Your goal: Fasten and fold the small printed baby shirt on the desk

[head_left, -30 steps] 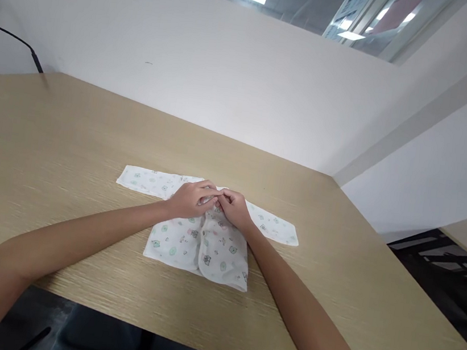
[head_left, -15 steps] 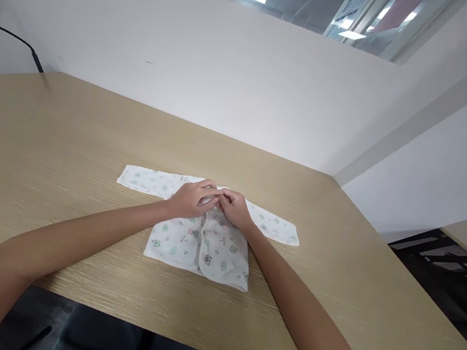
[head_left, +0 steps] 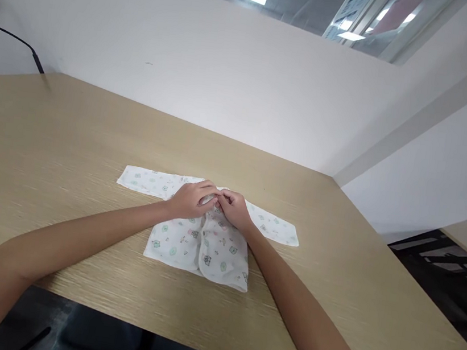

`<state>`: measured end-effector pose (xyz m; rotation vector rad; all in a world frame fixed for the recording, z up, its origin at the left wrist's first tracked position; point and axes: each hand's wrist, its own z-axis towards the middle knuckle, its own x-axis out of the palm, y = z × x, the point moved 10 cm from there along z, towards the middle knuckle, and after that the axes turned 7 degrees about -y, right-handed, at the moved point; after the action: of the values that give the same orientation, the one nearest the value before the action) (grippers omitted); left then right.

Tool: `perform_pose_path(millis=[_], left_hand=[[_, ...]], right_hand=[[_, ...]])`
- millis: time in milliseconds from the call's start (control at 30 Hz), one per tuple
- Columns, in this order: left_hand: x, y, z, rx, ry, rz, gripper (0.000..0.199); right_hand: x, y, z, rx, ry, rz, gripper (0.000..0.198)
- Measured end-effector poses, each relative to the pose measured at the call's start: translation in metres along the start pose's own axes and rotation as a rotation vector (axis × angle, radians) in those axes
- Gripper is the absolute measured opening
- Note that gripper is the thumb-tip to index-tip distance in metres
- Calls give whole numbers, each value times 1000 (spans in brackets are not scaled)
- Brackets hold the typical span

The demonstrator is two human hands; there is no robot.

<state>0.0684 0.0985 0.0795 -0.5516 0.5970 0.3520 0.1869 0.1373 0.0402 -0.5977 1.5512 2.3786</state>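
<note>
Two hands, the left hand (head_left: 192, 199) and the right hand (head_left: 234, 208), meet at the neck end of a printed shirt (head_left: 217, 250) lying front up on the table (head_left: 92, 133), sleeves out to either side. Both sets of fingers are bent and drawn together, apparently pinching its front edge, though the exact grip is hidden. The shirt looks light, soft and limp, hardly slippery; pinching its overlapping front edges should suit best.
</note>
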Motion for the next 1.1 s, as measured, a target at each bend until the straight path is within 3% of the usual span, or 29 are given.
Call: perform_pose_path(millis=[267,467,633,733,933,1100], left_hand=[[-1,3,-2,-19,31,87,36],[-37,41,-31,-124,62,201,40],[-66,82,-61,-256,181,257,54],[-71,95,-72,-310,246,321,60],[-67,110,-85,-377,375,379,63],[-75,126,-91,-411,377,394,65]], right_hand=[[-2,1,-2,13,-14,-27,38],[-2,-4,-5,31,-19,-40,39],[-9,18,-4,-190,-8,-313,30],[-15,21,-16,-249,43,-492,39],[-60,-29,-66,-55,38,-821,59],[-107,-74,-87,117,35,-996,63]])
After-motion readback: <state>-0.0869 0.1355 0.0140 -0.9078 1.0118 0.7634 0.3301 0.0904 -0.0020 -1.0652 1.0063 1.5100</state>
